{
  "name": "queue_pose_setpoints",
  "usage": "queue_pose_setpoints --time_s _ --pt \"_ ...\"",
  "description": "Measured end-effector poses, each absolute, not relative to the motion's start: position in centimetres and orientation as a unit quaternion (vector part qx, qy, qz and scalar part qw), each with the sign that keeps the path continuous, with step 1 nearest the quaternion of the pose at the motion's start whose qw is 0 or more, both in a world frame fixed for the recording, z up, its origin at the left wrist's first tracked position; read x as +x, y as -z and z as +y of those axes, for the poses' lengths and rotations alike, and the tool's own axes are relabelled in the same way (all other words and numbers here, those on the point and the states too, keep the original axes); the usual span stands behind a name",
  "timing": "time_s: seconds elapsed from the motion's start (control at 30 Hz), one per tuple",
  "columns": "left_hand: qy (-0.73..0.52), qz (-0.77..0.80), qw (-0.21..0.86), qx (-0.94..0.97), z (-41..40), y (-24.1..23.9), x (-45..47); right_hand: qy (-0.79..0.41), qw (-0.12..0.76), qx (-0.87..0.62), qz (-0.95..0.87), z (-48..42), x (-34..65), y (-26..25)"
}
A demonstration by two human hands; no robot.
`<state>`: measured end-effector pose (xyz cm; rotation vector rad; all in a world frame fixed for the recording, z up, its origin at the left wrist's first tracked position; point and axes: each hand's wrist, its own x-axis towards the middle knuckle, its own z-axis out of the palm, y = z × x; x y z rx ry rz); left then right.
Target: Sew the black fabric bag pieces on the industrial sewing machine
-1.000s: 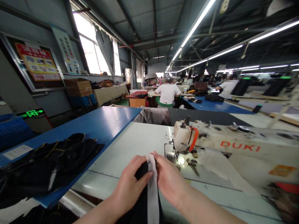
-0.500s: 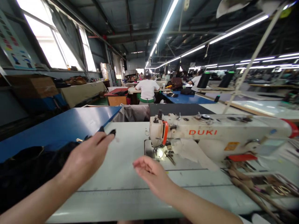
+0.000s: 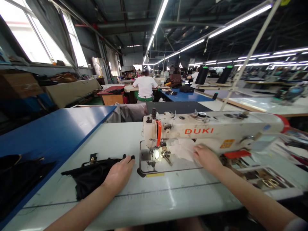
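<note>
The left hand [image 3: 120, 173] is gripping black fabric [image 3: 90, 175]; the right hand [image 3: 207, 157] is touching a white sheet [image 3: 181, 148], hold unclear from here. Light pressure would be avoiding creases.

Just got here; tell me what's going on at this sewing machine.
A person's left hand rests on a black fabric piece with a brassy metal fitting, lying on the pale green tabletop left of the white sewing machine with red lettering. The right hand is at the edge of a thin white sheet.
</note>
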<state>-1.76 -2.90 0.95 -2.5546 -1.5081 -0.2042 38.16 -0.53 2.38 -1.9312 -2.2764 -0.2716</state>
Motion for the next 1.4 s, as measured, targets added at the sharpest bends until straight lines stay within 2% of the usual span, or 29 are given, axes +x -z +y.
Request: queue_pose_setpoints --time_s 0.2,0.43,1.13,1.3,1.4 --pt "0.129 -0.483 0.104 -0.86 -3.0 -0.3 -1.4 0.148 0.031 -0.646 -0.748 -0.5 37.2 -1.9" --pt "0.183 -0.468 0.114 -0.857 -2.5 0.0 -1.7 0.16 0.045 -0.656 -0.736 -0.8 37.9 -2.0" --pt "0.237 -0.497 0.058 -0.833 -2.6 -0.6 -1.5 0.098 0.198 -0.713 -0.665 -0.8 39.0 -1.7" --pt "0.264 -0.498 0.054 -0.824 -2.8 -1.1 -1.1 0.083 0.242 -0.703 -0.664 -2.0 37.9 -2.6" --pt "0.294 -0.486 0.054 -0.821 -3.0 -1.4 -0.5 0.094 0.291 -0.629 -0.715 -3.6 34.9 -3.1"
